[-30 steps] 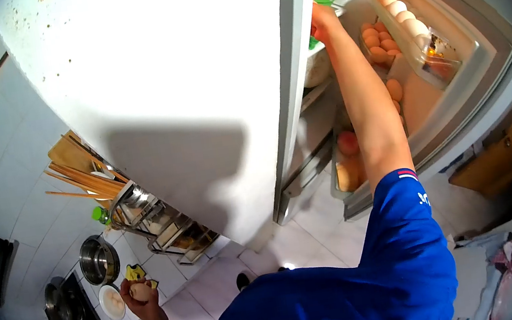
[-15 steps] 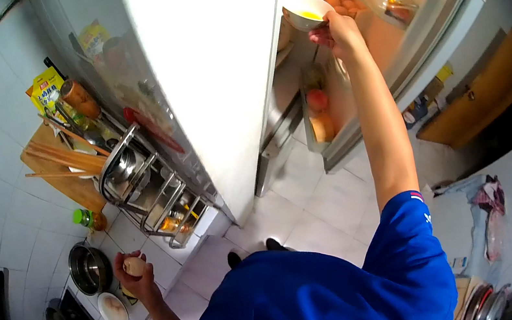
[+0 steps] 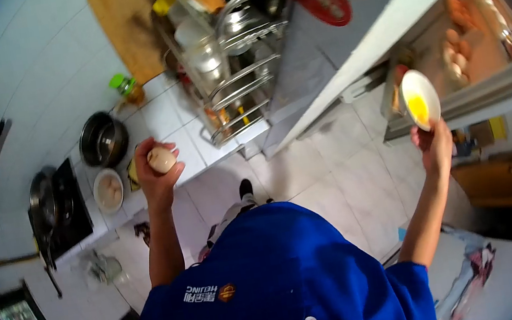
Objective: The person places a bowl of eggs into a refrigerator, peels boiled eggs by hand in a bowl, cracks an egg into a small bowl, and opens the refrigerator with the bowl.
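1. White-tiled kitchen space surrounds the person: a counter [image 3: 189,146] runs along the left, with a metal rack [image 3: 249,61] above it, and a fridge door [image 3: 427,47] stands open on the right.
2. On the counter, a metal pot [image 3: 107,143] sits near a white plate [image 3: 105,174] bearing pale, rounded things, beside a black stove [image 3: 77,218].
3. Their right hand [image 3: 434,145] pinches the near edge of a white bowl [image 3: 415,80], fingers underneath; the bowl is held in the air, with yellow contents [image 3: 418,109] inside.
4. Their left hand [image 3: 157,179] is curled around a pale, egg-like object [image 3: 163,160], held up near the counter's edge. Blur leaves it unclear whether the palm hides more than 1.
5. Carrying well, as a judgement, means keeping the bowl's rim level, the wrist steady and the bowl wide of the door's edge, while the left fingers cradle the shell-like surface without squeezing.
6. Compared with 0.5 seconds ago, the right hand has brought the bowl down and away from the fridge opening, and the view has swung towards the counter and rack.
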{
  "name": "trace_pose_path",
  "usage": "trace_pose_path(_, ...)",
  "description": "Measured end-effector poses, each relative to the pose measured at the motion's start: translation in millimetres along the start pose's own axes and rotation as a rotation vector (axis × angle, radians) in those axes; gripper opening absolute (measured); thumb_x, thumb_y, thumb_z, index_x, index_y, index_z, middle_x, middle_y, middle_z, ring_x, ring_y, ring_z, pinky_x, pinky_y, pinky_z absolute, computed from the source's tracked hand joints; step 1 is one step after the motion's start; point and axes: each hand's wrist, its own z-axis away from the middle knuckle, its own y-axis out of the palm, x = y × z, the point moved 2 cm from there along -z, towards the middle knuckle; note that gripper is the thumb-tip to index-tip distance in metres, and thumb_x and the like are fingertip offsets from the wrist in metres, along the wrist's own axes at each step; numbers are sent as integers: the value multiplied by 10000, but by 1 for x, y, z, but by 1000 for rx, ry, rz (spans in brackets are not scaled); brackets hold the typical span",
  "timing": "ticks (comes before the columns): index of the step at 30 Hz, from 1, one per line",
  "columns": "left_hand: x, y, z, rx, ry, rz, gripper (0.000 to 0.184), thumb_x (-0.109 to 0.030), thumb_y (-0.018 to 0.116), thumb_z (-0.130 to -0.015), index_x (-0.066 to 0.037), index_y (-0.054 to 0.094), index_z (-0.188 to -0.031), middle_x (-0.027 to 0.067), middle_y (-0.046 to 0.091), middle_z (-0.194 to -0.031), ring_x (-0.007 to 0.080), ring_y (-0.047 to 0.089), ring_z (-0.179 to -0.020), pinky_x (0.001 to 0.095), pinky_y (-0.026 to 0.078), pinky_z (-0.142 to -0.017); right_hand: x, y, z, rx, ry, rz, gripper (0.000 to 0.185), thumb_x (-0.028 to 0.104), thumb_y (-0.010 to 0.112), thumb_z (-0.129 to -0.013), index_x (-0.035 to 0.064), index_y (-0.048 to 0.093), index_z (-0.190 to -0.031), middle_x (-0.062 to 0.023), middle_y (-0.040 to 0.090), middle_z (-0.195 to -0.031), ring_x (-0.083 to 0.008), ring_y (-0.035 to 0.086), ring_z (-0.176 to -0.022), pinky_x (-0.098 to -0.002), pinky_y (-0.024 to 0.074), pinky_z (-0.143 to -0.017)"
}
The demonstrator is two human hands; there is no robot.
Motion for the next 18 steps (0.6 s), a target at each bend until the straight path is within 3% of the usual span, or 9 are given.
trace_pose_path(4, -8, -7, 22, -14, -30, 36, 716, 32, 762, -639, -46, 429, -1268, 74, 548, -1059, 199, 575, -1047, 359, 517, -920, -68, 19, 49, 165, 140, 26, 259, 169, 427, -928, -4, 548, -1077, -131, 627, -677, -163, 585, -486, -262, 486, -447)
trace_pose_path(11, -7, -35, 46, -48, -29, 47, 735, 70, 766, -642, -48, 418, -1278, 76, 547, -1086, 200, 573, -1056, 355, 517, -931, -192, 114, 125, 497, 423, 22, 261, 150, 435, -929, 20, 525, -1136, -135, 660, -829, -173, 648, -579, -276, 565, -513)
trace_pose_path(13, -7, -47, 47, -34, -15, 46, 737, 73, 766, -639, -48, 415, -1277, 77, 549, -1085, 199, 573, -1054, 355, 516, -932, -220, 157, 143, 555, 495, 13, 336, 112, 444, -915, 24, 481, -1237, -136, 658, -861, -199, 650, -586, -303, 584, -549)
trace_pose_path(18, -2, -78, 35, 18, -17, 46, 708, 77, 762, -635, -58, 416, -1238, 83, 561, -1091, 188, 575, -1040, 351, 516, -917, -281, 274, 181, 742, 644, -97, 419, 81, 444, -948, 68, 398, -1364, -159, 611, -1088, -236, 675, -823, -330, 602, -634)
